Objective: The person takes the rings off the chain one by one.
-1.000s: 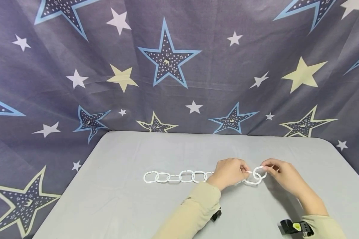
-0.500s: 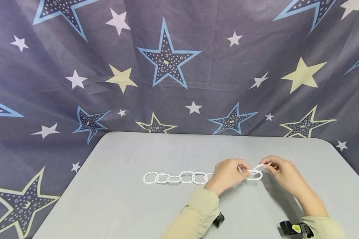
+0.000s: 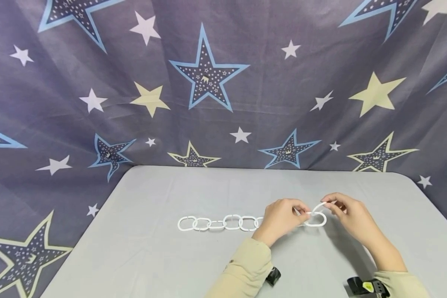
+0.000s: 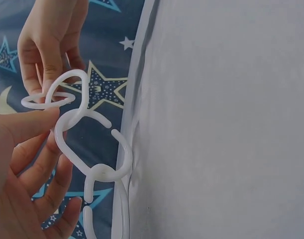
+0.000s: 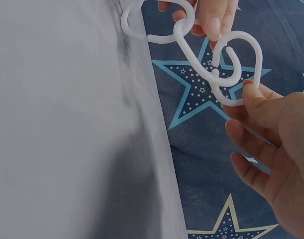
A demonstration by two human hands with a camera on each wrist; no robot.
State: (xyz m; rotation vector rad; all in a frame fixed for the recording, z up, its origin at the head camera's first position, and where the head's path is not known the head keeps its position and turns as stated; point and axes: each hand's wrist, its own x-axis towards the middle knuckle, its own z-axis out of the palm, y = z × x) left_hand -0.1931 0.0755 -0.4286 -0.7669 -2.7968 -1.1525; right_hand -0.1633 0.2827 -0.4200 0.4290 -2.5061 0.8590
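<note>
A chain [image 3: 217, 227] of white plastic C-shaped links lies across the grey table, its right part passing behind my left hand [image 3: 283, 219]. Thumb and fingers of that hand pinch the second link [image 5: 191, 56] from the right end. Hooked through it is the end link [image 5: 261, 59], which my right hand [image 3: 352, 213] pinches at its far side. Both of these links are off the table and tilted against each other. Narrow gaps show in several links, including the third link [image 4: 62, 142], which hangs from the pinched one in the left wrist view.
The grey-covered table [image 3: 152, 256] reaches back to a dark curtain [image 3: 223, 82] printed with stars. Black wrist cameras [image 3: 366, 286] are strapped at both sleeves. The chain's left end [image 3: 184, 230] lies flat on the table.
My right hand has risen slightly and shifted left, tilting the end link until it looks narrow. The second link has been lifted and turned. My left hand has moved slightly left, still pinching.
</note>
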